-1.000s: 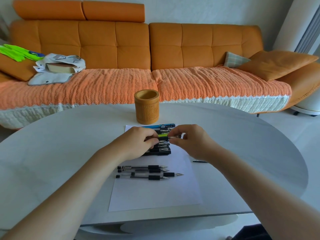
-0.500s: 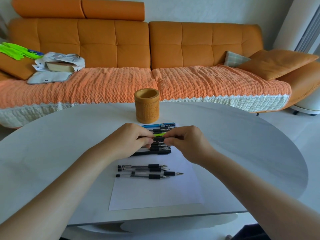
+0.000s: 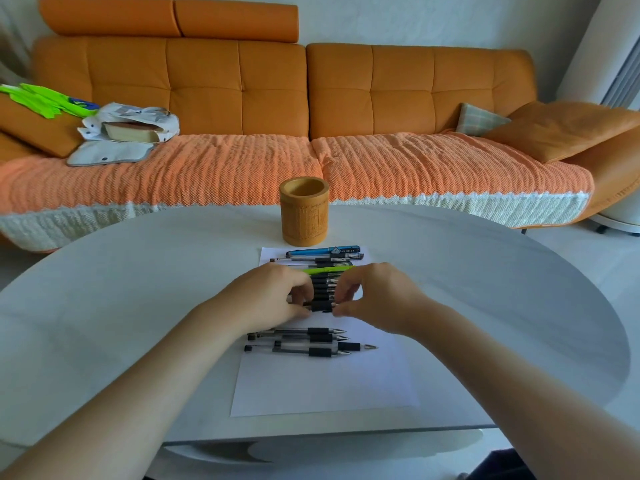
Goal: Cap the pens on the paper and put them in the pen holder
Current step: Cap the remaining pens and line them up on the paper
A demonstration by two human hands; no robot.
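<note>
In the middle of the paper [image 3: 322, 382], the left hand [image 3: 273, 299] and the right hand [image 3: 375, 296] are meeting. Both are curling their fingers and pinching one black pen [image 3: 322, 305], one at each end (any cap is too small to see). I am guessing capping is going on. The next move is calling for a snug push, then a lift to the pen holder [image 3: 304, 216], standing just past the paper. I am counting one holder, one paper, four pens [image 3: 304, 331] lying nearest, one blue pen [image 3: 322, 251], one green pen [image 3: 329, 270]; hands are hiding others.
</note>
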